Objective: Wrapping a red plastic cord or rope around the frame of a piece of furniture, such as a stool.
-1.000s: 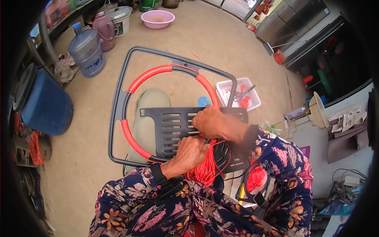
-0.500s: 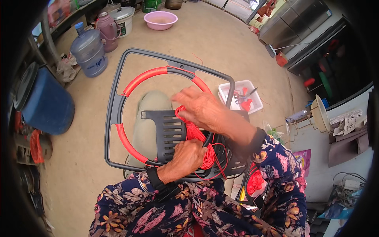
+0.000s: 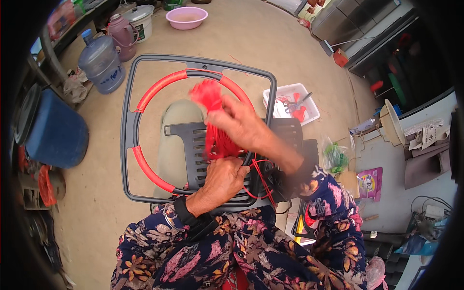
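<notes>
A dark grey rectangular frame (image 3: 126,150) lies across my lap, with a round ring (image 3: 162,92) inside it. Red cord is wound tightly over several stretches of the ring, and black shows between them. My left hand (image 3: 220,181) is closed around the ring's lower right side. In my right hand (image 3: 239,123) is a bundle of red cord (image 3: 207,94), lifted over the ring's middle and smeared by motion. Loose loops of cord (image 3: 261,181) hang to the right of my left hand. Beneath the ring sits a black slotted plastic panel (image 3: 176,129).
A white tray (image 3: 315,115) with scissors (image 3: 290,105) and red scraps stands on the floor at right. Farther off are a pink basin (image 3: 186,18), a thermos (image 3: 122,38) and a water jug (image 3: 101,67). A blue barrel (image 3: 58,135) stands at left.
My right hand has carried the cord bundle from the ring's right side up and leftward over its middle. My left hand keeps its grip. The whole view has shifted slightly.
</notes>
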The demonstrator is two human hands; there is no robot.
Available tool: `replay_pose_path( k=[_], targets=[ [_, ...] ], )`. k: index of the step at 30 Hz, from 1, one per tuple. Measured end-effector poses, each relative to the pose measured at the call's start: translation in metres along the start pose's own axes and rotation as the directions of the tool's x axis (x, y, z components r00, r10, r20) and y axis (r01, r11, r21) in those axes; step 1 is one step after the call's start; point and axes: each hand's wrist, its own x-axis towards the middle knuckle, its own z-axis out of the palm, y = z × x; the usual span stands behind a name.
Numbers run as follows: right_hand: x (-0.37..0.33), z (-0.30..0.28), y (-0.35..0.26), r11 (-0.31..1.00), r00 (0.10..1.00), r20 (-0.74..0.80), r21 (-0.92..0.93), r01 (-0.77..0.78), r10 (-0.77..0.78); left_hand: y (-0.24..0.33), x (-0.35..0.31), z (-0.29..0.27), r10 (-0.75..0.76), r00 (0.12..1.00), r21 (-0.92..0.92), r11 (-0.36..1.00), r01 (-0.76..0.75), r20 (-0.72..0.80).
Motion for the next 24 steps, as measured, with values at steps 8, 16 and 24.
replay_pose_path(
  k=[8,16,24],
  targets=[
    [-0.072,-0.111,-0.076,0.471,0.980,-0.170,0.876,0.103,0.102,-0.015,0.005,-0.008,-0.078,0.992,-0.117,0.991,0.067,-0.095],
    [-0.319,-0.202,-0.037,0.807,0.669,-0.692,0.542,0.235,0.270,-0.008,0.016,-0.019,-0.437,0.857,-0.625,0.597,0.503,0.272],
    [-0.387,-0.153,-0.039,0.839,0.462,-0.777,0.531,0.117,0.427,-0.006,0.020,-0.034,-0.359,0.814,-0.824,0.174,0.540,0.457]
  ],
)
